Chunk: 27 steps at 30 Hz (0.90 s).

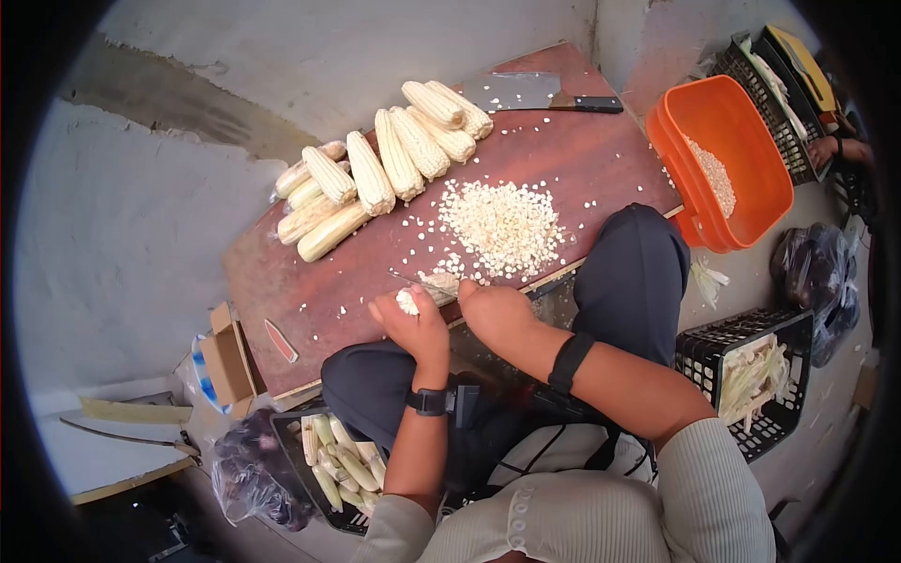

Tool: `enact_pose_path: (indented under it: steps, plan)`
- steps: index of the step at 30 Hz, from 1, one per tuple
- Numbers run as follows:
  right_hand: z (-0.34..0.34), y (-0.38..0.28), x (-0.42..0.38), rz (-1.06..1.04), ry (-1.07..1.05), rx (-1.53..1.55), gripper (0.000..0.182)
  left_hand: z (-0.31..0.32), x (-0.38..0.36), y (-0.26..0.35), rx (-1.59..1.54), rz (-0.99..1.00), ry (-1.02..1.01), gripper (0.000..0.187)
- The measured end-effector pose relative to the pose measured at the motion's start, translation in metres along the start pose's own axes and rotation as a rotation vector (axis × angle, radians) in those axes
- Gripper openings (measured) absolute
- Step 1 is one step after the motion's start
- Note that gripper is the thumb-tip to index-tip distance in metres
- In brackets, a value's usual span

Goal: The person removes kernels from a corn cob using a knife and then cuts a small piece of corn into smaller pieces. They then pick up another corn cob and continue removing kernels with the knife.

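Observation:
My left hand (415, 327) is closed around an ear of corn (439, 285), low over the near edge of the reddish table (601, 150). The ear's pale end shows by the thumb. Beside it, my right hand (496, 314) is closed on a knife (405, 278); the handle is hidden in the fist and the thin blade lies along the ear. Just beyond both hands spreads a pile of loose corn kernels (502, 230). Several whole husked ears (399, 155) lie in a row farther back, to the left.
A cleaver (526, 92) lies at the table's back. An orange bucket (671, 141) holding kernels stands at the right. Black crates with husks (793, 328) and with ears (305, 469) flank my legs. Another person's hand (823, 150) shows at far right. A wall (141, 216) borders the table.

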State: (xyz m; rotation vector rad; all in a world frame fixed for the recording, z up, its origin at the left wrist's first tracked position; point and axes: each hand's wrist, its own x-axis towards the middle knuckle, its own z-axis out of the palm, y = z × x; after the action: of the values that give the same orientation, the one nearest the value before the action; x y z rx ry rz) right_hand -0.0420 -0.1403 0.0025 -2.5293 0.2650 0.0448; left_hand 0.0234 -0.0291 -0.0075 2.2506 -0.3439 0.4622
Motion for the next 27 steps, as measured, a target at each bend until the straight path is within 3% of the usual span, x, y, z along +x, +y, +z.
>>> enact_pose_path:
  steps: [3, 9, 12, 18, 21, 27]
  plan:
    - [0.009, -0.003, 0.014, 0.025, -0.035, 0.052, 0.011, -0.002, -0.005, 0.005, -0.022, -0.047, 0.008, 0.026]
    - [0.0, 0.0, 0.013, 0.059, -0.103, 0.097, 0.015, -0.003, -0.014, 0.007, -0.01, 0.094, 0.003, 0.026]
    - [0.014, 0.002, 0.011, 0.06, -0.086, 0.119, 0.018, -0.004, -0.017, -0.005, -0.04, 0.035, 0.035, 0.024]
    - [0.027, 0.015, 0.007, -0.039, -0.02, 0.44, 0.027, -0.016, -0.019, -0.014, -0.031, -0.012, 0.016, 0.021]
    - [0.011, 0.005, -0.013, 0.077, 0.054, 0.325, 0.023, -0.018, -0.021, -0.012, -0.058, -0.081, 0.059, 0.019]
    - [-0.006, -0.01, -0.038, -0.11, 0.171, -0.014, 0.011, -0.022, -0.021, -0.005, -0.01, 0.036, 0.063, 0.021]
